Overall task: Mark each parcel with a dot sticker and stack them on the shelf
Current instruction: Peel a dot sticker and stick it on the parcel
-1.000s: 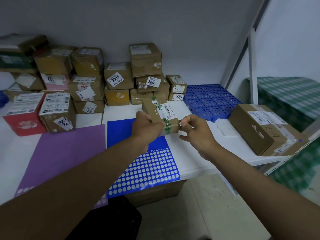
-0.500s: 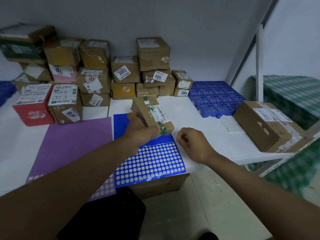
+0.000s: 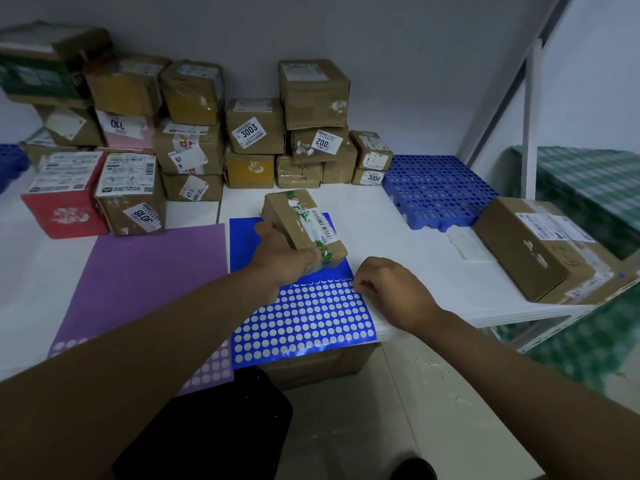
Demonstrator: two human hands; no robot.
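1. The white surface (image 3: pixel 398 216) is running out just below the right hand at lower centre, and the blue dot sticker sheet (image 3: pixel 304 323) is hanging over that front edge. Open white room is lying between the blue sheet and the brown box (image 3: pixel 533 251) perched at the right edge.
2. The left hand (image 3: pixel 280 258) is gripping the small parcel (image 3: pixel 304 223) from its left side, holding it tilted above the sheet's upper half at frame centre.
3. The right hand (image 3: pixel 388 289), fingers curled, is pinching at the top row of dots on the sheet's right edge, just below and right of the parcel; it's not touching the parcel.
4. Compared with a second ago, the right hand is off the parcel's end and down on the sheet.
5. Stacked parcels (image 3: pixel 256 126) are lining the back wall; a purple sheet (image 3: pixel 145 278) is lying at left.
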